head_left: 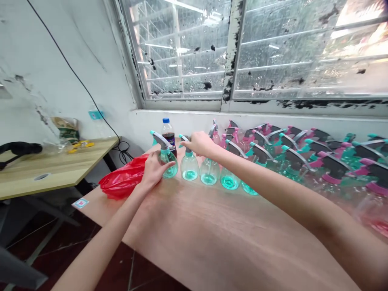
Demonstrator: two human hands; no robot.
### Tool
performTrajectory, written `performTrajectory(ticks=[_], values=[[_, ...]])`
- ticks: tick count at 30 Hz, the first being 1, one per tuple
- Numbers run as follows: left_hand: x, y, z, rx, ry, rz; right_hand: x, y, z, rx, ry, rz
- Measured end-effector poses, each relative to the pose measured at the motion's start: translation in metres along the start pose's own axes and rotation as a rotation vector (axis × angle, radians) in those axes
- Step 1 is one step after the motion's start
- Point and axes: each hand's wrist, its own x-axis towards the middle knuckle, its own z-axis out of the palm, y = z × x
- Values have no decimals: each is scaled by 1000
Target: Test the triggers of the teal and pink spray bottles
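A room with a scuffed white wall and a large, paint-flecked window behind metal bars; below it, a wooden counter runs along the wall. Spray bottles crowd its right side, some with pink heads, others with teal, and a row of clear, teal-necked ones reaches leftward along the near edge of the group.

We have both hands at the left end of that row. Our left hand is curled around the body of the endmost spray bottle, thumb across its front; that grip looks closed on it, and we cannot say whether its base touches the counter. Our right hand is bent over the head of the next bottle, which stands upright; its fingertips are hidden, so how firm this grip is we cannot tell.

A bottle of dark drink with a blue cap stands behind the endmost one, and a red plastic bag lies left of our left hand.

We judge the step in hand to be handling these two neighbours together. The next move seems to call for a steady left grip and a light right one, since the bottles stand close.
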Motion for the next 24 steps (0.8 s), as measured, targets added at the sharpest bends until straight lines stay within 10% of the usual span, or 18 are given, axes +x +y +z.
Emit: performTrajectory(ticks=[15, 24], values=[[21, -13, 23, -77, -220, -71, -1, 3, 24, -124, -114, 26], [-25, 36, -10, -116, -4, -36, -37, -9, 16, -196, -72, -64]])
